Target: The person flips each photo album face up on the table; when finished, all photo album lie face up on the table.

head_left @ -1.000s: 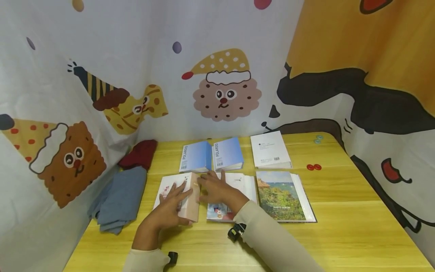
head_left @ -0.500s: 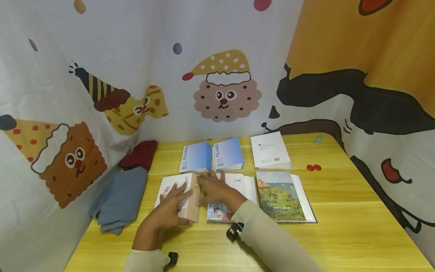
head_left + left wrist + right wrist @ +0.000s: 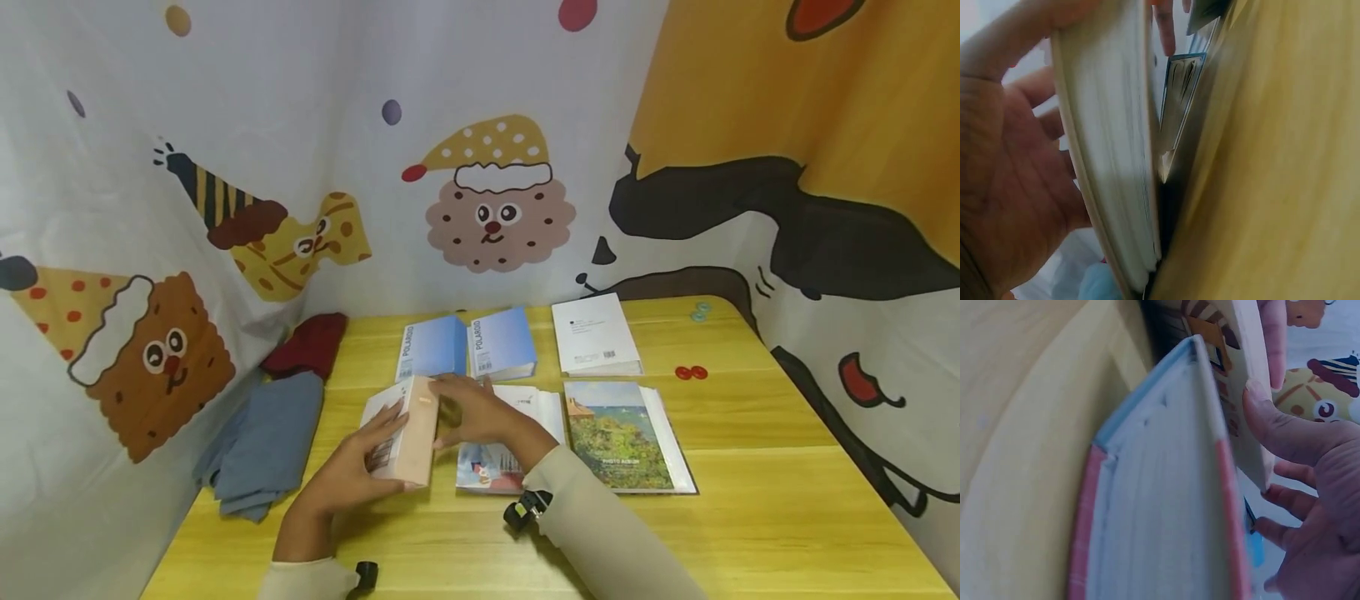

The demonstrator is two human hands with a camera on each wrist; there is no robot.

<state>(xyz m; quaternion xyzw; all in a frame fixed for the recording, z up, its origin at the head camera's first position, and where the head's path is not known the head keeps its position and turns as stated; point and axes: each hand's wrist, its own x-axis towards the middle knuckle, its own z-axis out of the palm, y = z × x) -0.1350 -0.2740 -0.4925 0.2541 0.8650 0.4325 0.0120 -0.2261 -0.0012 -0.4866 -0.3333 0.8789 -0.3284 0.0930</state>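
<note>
A thick photo album (image 3: 422, 433) with a peach spine and white cover is tilted, its spine side raised off the table. My left hand (image 3: 341, 475) holds it from the left, fingers spread on the cover and thumb at the near edge. At the far right corner my right hand (image 3: 480, 412) grips the same album, thumb on the spine (image 3: 1241, 419) in the right wrist view. Its page block (image 3: 1107, 144) faces the left wrist camera. Just to the right lies another album (image 3: 487, 471) with a pictured white cover, partly hidden under the right forearm.
A landscape-covered photo album (image 3: 622, 437) lies farther right. Behind stand two blue Polaroid albums (image 3: 431, 343) and a white album (image 3: 597, 335). Red rings (image 3: 691, 372) and pale blue rings (image 3: 700, 312) lie at right. Grey-blue cloth (image 3: 266, 442) and dark red cloth (image 3: 311, 343) lie at left.
The peach-spined album lay flatter before; now its spine side is lifted and tilted. My left hand has shifted slightly left and down with it, while the other albums stay in place.
</note>
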